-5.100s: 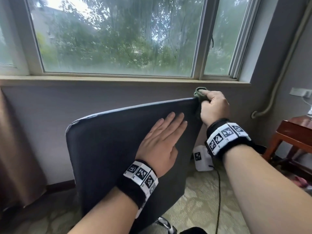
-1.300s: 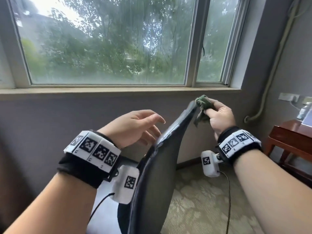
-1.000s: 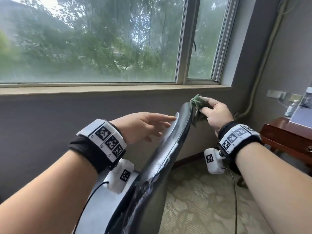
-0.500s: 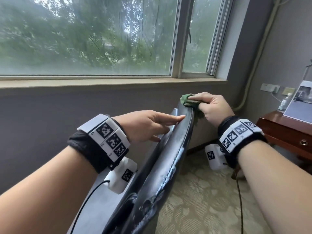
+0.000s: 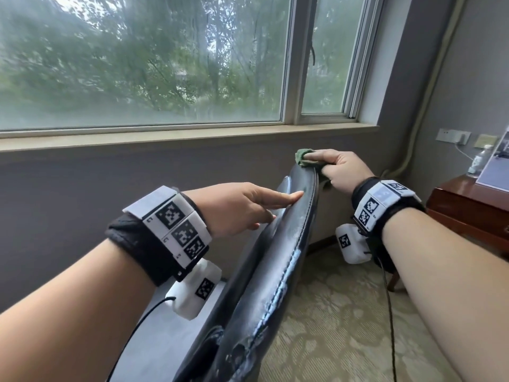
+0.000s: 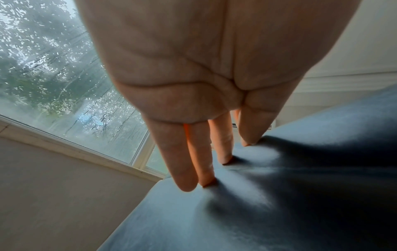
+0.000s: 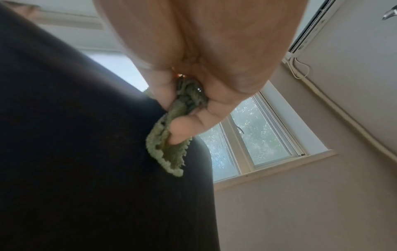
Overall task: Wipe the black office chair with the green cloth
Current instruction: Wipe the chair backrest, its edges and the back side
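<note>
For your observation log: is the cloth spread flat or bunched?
Bunched: the cloth is crumpled inside the right hand, pressed on the chair.

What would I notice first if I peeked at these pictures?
Probably the black chair back running edge-on up the middle, its seam worn pale. At its far top corner the right hand pinches a green cloth, while the left hand lays straight fingers on the padding.

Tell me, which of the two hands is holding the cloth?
The right hand grips the green cloth on the chair edge; the left hand only rests straight fingers on it.
</note>
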A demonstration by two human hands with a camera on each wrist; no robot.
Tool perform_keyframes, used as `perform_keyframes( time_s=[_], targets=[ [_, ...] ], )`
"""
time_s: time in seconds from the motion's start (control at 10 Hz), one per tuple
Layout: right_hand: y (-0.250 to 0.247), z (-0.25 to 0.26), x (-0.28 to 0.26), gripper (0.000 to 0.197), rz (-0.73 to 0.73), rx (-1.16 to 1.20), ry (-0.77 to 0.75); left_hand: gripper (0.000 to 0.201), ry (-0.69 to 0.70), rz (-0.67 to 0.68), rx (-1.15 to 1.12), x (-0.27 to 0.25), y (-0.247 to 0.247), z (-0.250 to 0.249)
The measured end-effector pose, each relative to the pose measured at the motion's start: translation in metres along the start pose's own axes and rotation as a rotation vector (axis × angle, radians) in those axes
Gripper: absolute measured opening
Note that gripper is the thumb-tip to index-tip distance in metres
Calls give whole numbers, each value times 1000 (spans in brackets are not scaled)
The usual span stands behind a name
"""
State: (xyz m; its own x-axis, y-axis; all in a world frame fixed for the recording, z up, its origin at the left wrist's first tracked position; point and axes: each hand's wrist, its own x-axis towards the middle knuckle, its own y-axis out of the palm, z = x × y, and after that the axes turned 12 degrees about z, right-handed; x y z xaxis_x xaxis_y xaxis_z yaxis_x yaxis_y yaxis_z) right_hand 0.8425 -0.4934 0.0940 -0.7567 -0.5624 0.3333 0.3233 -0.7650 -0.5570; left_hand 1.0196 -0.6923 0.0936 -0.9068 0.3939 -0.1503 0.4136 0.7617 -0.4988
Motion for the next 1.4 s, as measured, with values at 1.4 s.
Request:
perform_keyframes(
  time_s=[1.4],
  targets=[
    [91, 78, -174, 48, -255, 235, -455, 53, -156, -125, 7, -57, 64, 20]
  ],
)
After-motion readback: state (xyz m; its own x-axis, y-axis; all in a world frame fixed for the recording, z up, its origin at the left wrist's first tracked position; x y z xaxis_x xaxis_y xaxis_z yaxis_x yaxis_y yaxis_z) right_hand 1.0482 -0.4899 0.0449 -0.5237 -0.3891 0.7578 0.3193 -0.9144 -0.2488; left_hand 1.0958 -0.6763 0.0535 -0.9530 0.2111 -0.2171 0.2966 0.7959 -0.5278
